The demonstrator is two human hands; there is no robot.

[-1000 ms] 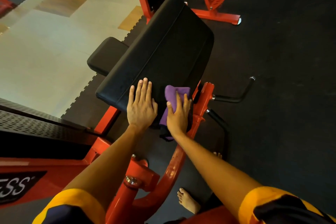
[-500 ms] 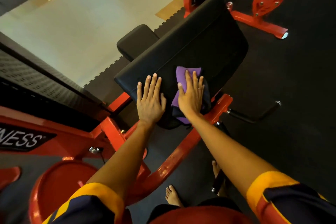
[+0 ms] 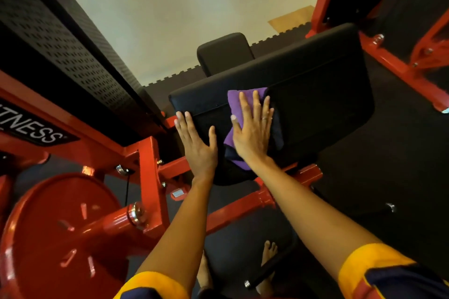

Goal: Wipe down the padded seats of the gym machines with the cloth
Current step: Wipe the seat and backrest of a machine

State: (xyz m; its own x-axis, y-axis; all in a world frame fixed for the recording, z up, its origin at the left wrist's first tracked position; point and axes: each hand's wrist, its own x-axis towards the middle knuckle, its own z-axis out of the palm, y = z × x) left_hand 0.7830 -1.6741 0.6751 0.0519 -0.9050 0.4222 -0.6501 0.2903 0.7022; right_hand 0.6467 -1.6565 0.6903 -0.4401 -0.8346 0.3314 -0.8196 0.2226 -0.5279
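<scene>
Both hands' fingers (image 3: 255, 104) lie straight; left hand (image 3: 198, 145) on seat pad (image 3: 315, 94), right hand (image 3: 252, 136) on cloth (image 3: 237, 102); label (image 3: 36, 132) perhaps reads "TNESS".

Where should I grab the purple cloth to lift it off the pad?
Probably its bunched near end, below the right hand, pinched from your side. There the cloth folds thick; the far part lies flat on the pad.

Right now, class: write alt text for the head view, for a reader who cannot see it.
The right hand presses a purple cloth flat on a black padded seat. The left hand rests flat on the seat beside it.
</scene>
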